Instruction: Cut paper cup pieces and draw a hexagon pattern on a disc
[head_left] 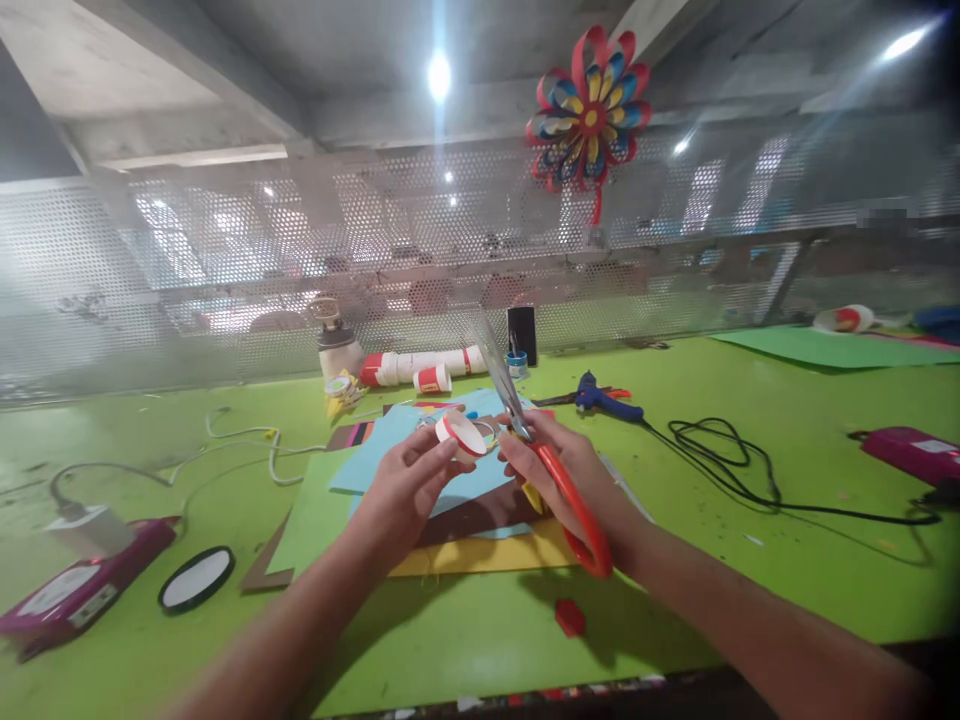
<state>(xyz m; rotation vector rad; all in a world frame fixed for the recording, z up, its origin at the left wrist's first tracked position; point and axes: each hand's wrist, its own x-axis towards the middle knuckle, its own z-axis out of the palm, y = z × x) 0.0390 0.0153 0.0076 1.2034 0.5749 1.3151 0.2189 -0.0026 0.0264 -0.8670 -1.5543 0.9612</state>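
Observation:
My left hand [405, 485] pinches a short piece of paper cup [463, 438], white inside with a red rim, between thumb and fingers. My right hand [581, 468] is closed around scissors with orange-red handles [574, 505]; their metal blades point up and away, apart from the cup piece. Whether the blades are parted is hard to see because of blur. Below both hands lies a stack of coloured paper, with a light blue sheet [367, 462] on top and a yellow sheet [480, 560] at the bottom. A small red paper hexagon [570, 618] lies near the table edge.
Behind the paper are stacked paper cups [420, 367], a single cup [433, 379], a spray bottle [335, 345] and a black phone-like slab [523, 335]. A blue glue gun [606, 398] trails a black cord at right. Power strips [97, 585] sit left and right.

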